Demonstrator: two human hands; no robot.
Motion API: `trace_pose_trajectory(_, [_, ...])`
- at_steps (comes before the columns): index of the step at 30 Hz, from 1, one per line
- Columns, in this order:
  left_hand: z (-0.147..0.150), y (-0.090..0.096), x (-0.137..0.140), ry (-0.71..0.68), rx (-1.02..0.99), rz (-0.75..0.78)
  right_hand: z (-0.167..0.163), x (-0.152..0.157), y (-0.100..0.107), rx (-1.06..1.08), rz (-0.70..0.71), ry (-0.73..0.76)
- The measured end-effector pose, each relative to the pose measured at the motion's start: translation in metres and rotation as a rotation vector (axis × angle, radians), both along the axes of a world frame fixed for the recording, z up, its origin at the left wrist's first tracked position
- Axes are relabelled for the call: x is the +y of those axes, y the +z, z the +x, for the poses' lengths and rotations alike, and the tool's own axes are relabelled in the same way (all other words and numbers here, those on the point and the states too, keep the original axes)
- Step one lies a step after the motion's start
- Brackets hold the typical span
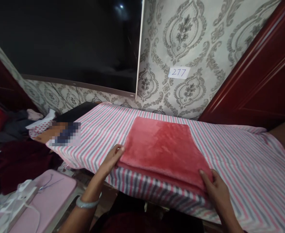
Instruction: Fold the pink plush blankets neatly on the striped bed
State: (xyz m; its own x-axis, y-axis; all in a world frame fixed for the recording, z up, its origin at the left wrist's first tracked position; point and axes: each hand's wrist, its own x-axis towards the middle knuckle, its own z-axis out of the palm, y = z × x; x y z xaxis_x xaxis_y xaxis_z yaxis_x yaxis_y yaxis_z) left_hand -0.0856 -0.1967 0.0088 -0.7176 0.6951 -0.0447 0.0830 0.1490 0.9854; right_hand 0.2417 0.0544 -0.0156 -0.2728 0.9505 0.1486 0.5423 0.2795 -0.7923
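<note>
A folded red plush cloth [160,147] lies flat, its front edge hanging slightly over the near edge of the striped table cover [96,139]. Whether it is a blanket or a garment cannot be made out. At its front left corner, my left hand [112,158] is closed on the edge, thumb on top and the other fingers partly hidden. My right hand [215,186] pinches the front right corner, with its thumb over the pile and fingers beneath. More than one layer shows along the front fold.
A large dark television [67,45] hangs on the patterned wall behind. A paper label [179,72] reads 277. To the lower left stands a pink table [57,184] with a white power strip [23,197] and cables. Clothes [18,161] are piled at the left; a dark red door [258,74] is at right.
</note>
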Motion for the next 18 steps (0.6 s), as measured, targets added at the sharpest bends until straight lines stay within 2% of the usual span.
trace_pose_trajectory(4, [-0.004,-0.012,0.006,0.050,0.254,-0.060,0.003,0.004,-0.008,0.052,0.016,-0.012])
trace_pose_trajectory(7, [-0.007,-0.017,0.008,0.083,0.263,-0.054,0.005,0.010,-0.014,0.058,0.011,0.021])
trace_pose_trajectory(10, [-0.011,-0.013,0.005,0.046,0.219,-0.063,0.007,0.015,-0.012,0.044,0.053,0.040])
trace_pose_trajectory(12, [-0.014,-0.005,0.003,0.085,0.277,-0.088,0.003,0.016,-0.002,0.068,0.140,0.009])
trace_pose_trajectory(14, [-0.014,0.003,0.007,0.179,0.453,-0.108,-0.009,0.014,0.014,0.081,0.294,0.029])
trace_pose_trajectory(16, [-0.010,0.011,0.017,0.191,0.663,-0.127,-0.030,0.011,0.031,0.024,0.461,0.152])
trace_pose_trajectory(18, [-0.002,0.016,0.034,0.093,0.809,-0.178,-0.056,0.008,0.043,-0.101,0.555,0.308])
